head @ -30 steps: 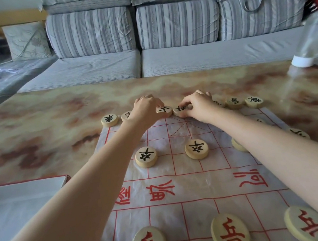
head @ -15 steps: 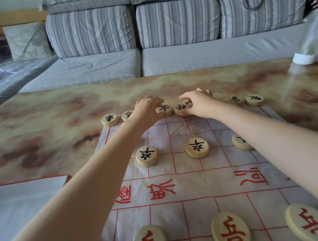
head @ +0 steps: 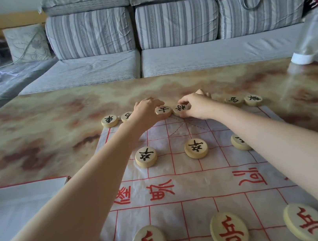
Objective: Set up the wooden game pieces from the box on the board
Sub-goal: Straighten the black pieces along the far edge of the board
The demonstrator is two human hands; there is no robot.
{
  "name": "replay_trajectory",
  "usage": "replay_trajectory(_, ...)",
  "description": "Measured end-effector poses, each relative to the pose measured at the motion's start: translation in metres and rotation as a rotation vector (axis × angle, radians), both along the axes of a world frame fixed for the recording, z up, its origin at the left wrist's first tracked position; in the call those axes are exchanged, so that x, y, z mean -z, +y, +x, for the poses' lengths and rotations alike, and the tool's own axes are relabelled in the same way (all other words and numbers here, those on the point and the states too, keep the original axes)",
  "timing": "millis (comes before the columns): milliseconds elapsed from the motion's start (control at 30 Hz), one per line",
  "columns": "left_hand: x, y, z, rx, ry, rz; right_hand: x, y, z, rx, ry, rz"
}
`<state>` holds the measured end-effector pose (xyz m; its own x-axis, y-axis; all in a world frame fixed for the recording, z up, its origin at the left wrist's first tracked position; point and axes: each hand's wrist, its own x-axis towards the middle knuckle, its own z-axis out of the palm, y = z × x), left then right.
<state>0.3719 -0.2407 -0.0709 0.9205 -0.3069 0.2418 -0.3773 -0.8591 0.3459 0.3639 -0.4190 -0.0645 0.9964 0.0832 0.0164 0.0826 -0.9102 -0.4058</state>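
Wooden game pieces (head: 229, 231) lie nearest me as three red-marked discs along the near side of the board (head: 198, 207), a thin sheet ruled in red. The bottom of the view clips their lower rims. To the left, near the board, lies the box (head: 20, 194), with much of it hidden under the left forearm.

Farther on stands a row of black-marked soldiers (head: 146, 156). Two show whole, while the third soldier (head: 239, 142) at the right is half hidden behind the right forearm.

Along the far edge of the board runs the back row (head: 109, 121), its discs sitting partly off the sheet on the marbled table (head: 33, 139). There the left hand (head: 146, 112) has its curled fingers on the rim of the left middle disc (head: 163, 111) and covers most of the disc to the left of that one. The right hand (head: 197, 105) pinches the right middle disc (head: 180, 109) between thumb and forefinger and hides whatever lies just to its right. The two middle discs sit just beside each other.

Beyond the table are a blurred bottle (head: 310, 35), cut off at the right, and a striped sofa (head: 177, 24).

Compared with half a second ago, both hands have stayed on the same two discs, and no piece on the board has shifted.
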Motion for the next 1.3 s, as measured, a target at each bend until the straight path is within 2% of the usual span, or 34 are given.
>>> replay_trajectory(167, 0.000, 0.000, 0.000, 0.036, -0.028, -0.006, -0.010, -0.005, -0.006, -0.075, -0.079, -0.096)
replay_trajectory(300, -0.002, -0.008, -0.004, 0.120, -0.071, -0.018, -0.018, -0.045, -0.004, 0.014, -0.045, 0.030)
replay_trajectory(500, -0.010, -0.043, -0.011, 0.149, -0.056, -0.005, -0.015, -0.101, -0.008, 0.070, -0.020, 0.089)
replay_trajectory(933, -0.017, -0.087, -0.005, 0.213, 0.025, 0.079, -0.003, -0.100, -0.003, 0.046, -0.081, 0.073)
replay_trajectory(1067, -0.013, -0.084, -0.005, 0.246, 0.035, 0.060, 0.001, -0.101, 0.001, 0.039, -0.115, -0.006)
replay_trajectory(1300, -0.001, -0.090, 0.004, 0.170, -0.154, 0.151, -0.001, -0.093, 0.002, -0.021, -0.261, -0.237)
